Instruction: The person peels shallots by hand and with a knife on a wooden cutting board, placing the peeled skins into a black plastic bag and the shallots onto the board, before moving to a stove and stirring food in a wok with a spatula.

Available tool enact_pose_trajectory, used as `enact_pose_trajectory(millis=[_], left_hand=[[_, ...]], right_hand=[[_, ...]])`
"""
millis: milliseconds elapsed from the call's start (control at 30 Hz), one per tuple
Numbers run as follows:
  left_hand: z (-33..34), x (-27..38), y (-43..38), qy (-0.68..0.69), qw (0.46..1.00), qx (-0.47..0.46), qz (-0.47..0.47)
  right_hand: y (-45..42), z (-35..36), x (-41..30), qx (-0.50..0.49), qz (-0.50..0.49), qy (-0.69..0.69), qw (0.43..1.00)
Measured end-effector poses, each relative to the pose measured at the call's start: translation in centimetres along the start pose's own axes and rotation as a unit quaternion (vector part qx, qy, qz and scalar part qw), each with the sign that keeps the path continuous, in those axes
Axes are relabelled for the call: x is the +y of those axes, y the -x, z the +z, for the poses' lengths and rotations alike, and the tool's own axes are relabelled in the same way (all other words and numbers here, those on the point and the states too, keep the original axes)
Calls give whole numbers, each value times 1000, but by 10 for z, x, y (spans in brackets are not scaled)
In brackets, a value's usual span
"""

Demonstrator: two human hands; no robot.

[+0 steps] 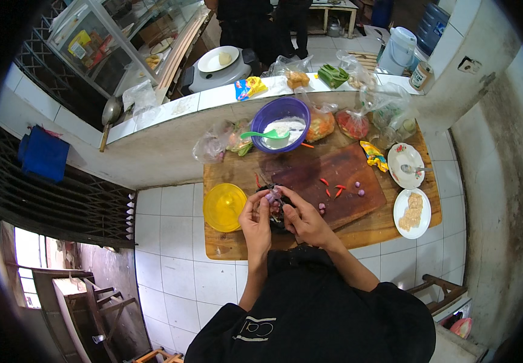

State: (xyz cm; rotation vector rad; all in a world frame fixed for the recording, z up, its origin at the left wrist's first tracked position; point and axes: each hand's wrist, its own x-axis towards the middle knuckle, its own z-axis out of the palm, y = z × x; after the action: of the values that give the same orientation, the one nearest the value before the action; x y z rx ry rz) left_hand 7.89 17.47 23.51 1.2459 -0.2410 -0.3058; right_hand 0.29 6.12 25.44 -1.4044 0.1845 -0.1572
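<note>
My left hand point(258, 211) pinches a small purple shallot point(269, 197) between thumb and fingertips. My right hand point(304, 220) meets it from the other side, forefinger at the shallot; whether it grips a blade or a piece of skin cannot be made out. Below both hands sits a black bowl point(278, 222) with bits of peel, mostly covered by the fingers. To its right is a dark red-brown wooden cutting board point(357, 181) carrying several red chillies point(339, 190) and a few shallots point(361, 193). A yellow plastic bowl point(224, 208) stands left of my left hand.
A purple basin point(258, 113) with white powder and a green spoon point(266, 134) stands behind the board. Bagged vegetables point(320, 125) line the wall. Two plates, one with a spoon point(404, 156), one with tempeh-like slices point(411, 215), are at right. Another person point(261, 27) stands beyond the ledge.
</note>
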Motion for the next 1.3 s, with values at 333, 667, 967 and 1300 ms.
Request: enact_pose_trajectory(millis=[333,667,967,1300], left_hand=[[6,5,-1,-48,998,27,18],[4,3,-1,-45,999,22,20],[-12,-9,-7,157,984,16,-81],[-22,-10,-9,187,970,64,-139]], right_hand=[[-6,1,11,-15,-48,64,997],[-9,0,26,47,-115,90,988],[-6,-5,12,30,-4,-9,999],[-22,-10,57,18,11,203,979]])
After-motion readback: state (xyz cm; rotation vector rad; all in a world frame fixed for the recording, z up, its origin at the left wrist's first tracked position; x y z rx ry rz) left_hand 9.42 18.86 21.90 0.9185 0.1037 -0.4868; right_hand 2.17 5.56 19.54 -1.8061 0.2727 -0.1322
